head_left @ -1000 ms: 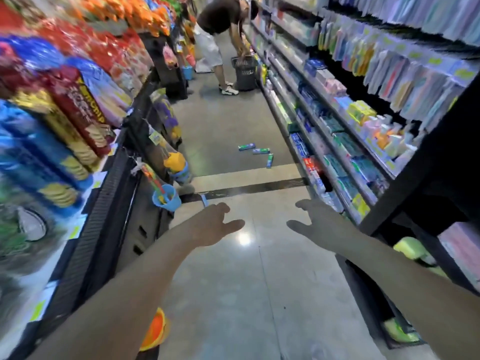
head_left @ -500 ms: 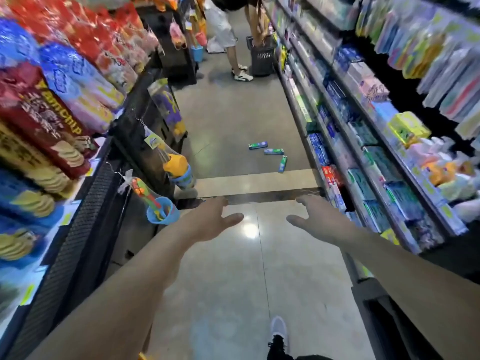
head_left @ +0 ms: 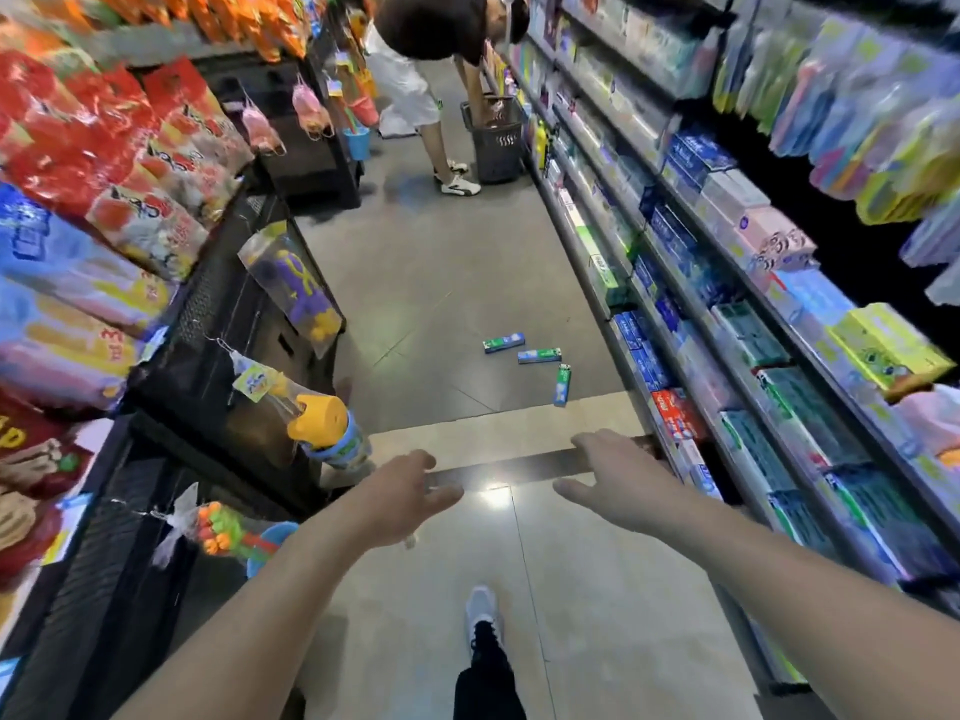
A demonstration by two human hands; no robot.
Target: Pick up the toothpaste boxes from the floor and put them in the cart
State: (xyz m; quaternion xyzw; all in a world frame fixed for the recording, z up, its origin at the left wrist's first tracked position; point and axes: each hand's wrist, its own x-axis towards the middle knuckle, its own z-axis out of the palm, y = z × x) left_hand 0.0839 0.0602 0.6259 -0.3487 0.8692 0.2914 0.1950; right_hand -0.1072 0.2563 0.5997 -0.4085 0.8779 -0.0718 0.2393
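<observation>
Along the left edge of the frame runs a dark rack stacked with red, blue and yellow snack bags, with bagged toys hanging from its front, among them a yellow-capped toy at middle left and a blue cup of bright toy pieces lower down.

In the lower left, the person's left arm stretches forward, and the left hand hovers palm down over the grey floor with its fingers spread and relaxed, holding nothing. At bottom centre one leg in dark trousers ends in a white shoe planted on the tiles.

Above the hands, just right of centre, three toothpaste boxes lie flat on the floor, well apart from both hands: a blue and green box, a second box just beside it to the right, and a green box turned almost upright in the frame, nearest the right-hand shelving. None of them touches another.

At top centre another person bends over a dark shopping basket standing on the floor against the shelves.

The right hand reaches out level with the left, also palm down with loose, spread fingers and empty. Filling the right side are long shelves packed with boxed toothpaste and hanging toothbrush packs.
</observation>
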